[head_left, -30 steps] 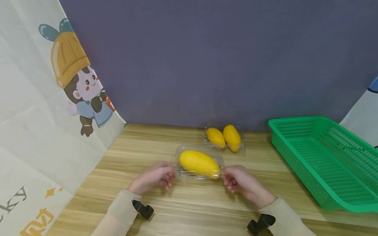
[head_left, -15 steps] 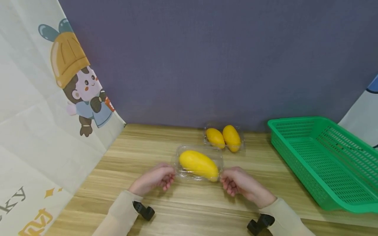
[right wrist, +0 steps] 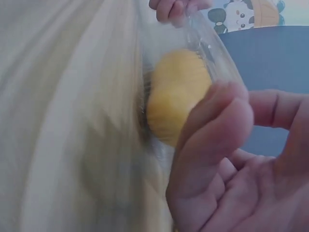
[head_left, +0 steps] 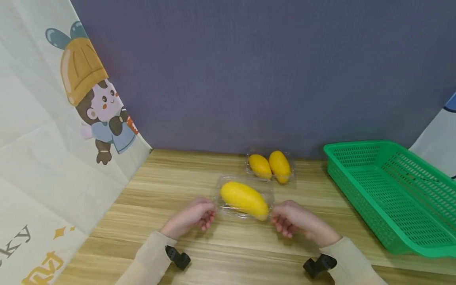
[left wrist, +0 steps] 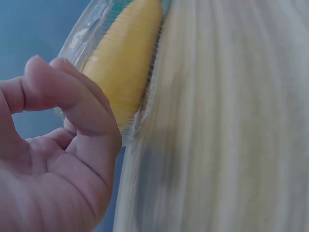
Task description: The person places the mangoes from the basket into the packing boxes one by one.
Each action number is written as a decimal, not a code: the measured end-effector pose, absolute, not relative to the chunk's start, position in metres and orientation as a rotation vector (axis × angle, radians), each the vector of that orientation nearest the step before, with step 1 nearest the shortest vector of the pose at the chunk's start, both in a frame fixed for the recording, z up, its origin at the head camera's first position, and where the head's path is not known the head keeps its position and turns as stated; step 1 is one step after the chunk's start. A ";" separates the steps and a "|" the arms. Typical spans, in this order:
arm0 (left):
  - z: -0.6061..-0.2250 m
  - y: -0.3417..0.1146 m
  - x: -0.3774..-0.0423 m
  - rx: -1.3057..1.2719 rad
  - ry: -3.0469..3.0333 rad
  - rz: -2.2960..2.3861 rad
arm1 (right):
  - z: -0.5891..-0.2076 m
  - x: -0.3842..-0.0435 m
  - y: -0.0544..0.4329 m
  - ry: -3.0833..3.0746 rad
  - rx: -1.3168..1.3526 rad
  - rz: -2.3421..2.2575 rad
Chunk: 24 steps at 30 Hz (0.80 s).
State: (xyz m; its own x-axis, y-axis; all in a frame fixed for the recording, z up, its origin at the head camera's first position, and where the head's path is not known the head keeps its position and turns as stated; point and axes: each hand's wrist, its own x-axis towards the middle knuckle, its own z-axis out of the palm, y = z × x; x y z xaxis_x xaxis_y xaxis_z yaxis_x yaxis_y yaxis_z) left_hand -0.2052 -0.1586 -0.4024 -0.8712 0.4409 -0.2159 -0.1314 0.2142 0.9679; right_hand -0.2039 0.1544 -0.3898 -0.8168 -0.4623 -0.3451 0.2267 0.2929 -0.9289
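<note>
A clear plastic box (head_left: 228,179) with one yellow mango (head_left: 244,198) inside stands in the middle of the head view, between both hands. My left hand (head_left: 190,215) pinches its left end with thumb and forefinger. At the right end, my right hand (head_left: 303,221) pinches it in the same way, other fingers curled beneath. The left wrist view shows the mango (left wrist: 128,58) through the ribbed plastic, beyond the fingers of the left hand (left wrist: 72,150). In the right wrist view the right hand (right wrist: 227,159) covers part of the mango (right wrist: 176,92).
Behind it, against the dark backdrop (head_left: 249,79), a second clear box (head_left: 293,176) holds two mangoes (head_left: 279,166). A green perforated basket (head_left: 356,206) stands on the wooden table (head_left: 171,174) at the right. A cloth with a cartoon figure (head_left: 101,107) hangs at the left.
The box with its mango first drifted slightly left, then moved slightly right with both hands. The mango's right end now lies a bit nearer to me. Hands keep their pinch.
</note>
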 end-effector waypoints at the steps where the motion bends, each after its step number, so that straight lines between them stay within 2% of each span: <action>1: -0.403 -0.157 -0.205 0.285 2.064 1.689 | -0.389 -0.203 0.155 2.020 -0.220 -1.550; 24: -0.398 -0.129 -0.206 0.335 2.207 1.560 | -0.368 -0.200 0.178 2.285 -0.284 -1.217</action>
